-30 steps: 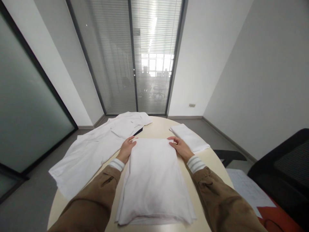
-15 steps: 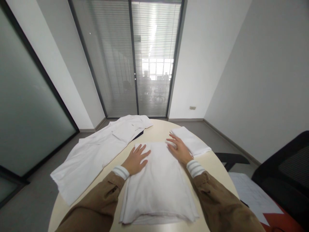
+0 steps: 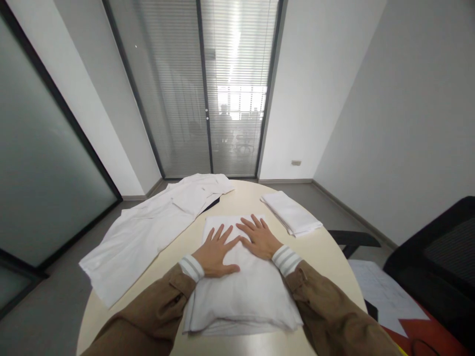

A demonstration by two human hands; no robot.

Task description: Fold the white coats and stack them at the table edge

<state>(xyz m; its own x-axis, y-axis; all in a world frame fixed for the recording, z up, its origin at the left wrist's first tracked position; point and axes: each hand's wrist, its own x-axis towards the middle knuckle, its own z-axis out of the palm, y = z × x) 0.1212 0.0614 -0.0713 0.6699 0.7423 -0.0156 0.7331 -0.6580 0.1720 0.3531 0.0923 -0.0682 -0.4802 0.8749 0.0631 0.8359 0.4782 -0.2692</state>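
Observation:
A folded white garment point(image 3: 245, 296) lies in front of me on the round table, its layered edge toward me. My left hand point(image 3: 215, 252) rests on its upper left part, fingers spread and palm down. Close beside it, my right hand point(image 3: 260, 238) lies flat on the upper right part, fingers apart. The two hands nearly meet at the middle of the cloth, and neither grips it. Part of the cloth's upper area is hidden under them.
Loosely spread white clothing point(image 3: 144, 237) covers the table's left side, with a dark item point(image 3: 211, 205) peeking from under it. A small folded white cloth point(image 3: 291, 212) lies at the back right. The pale table point(image 3: 334, 277) has a black chair point(image 3: 441, 257) and papers point(image 3: 386, 291) to its right.
My right hand has moved left, from the garment's right edge onto its middle. My left hand has shifted slightly right, its thumb now stretched across the cloth. Small wrinkles have formed near the hands.

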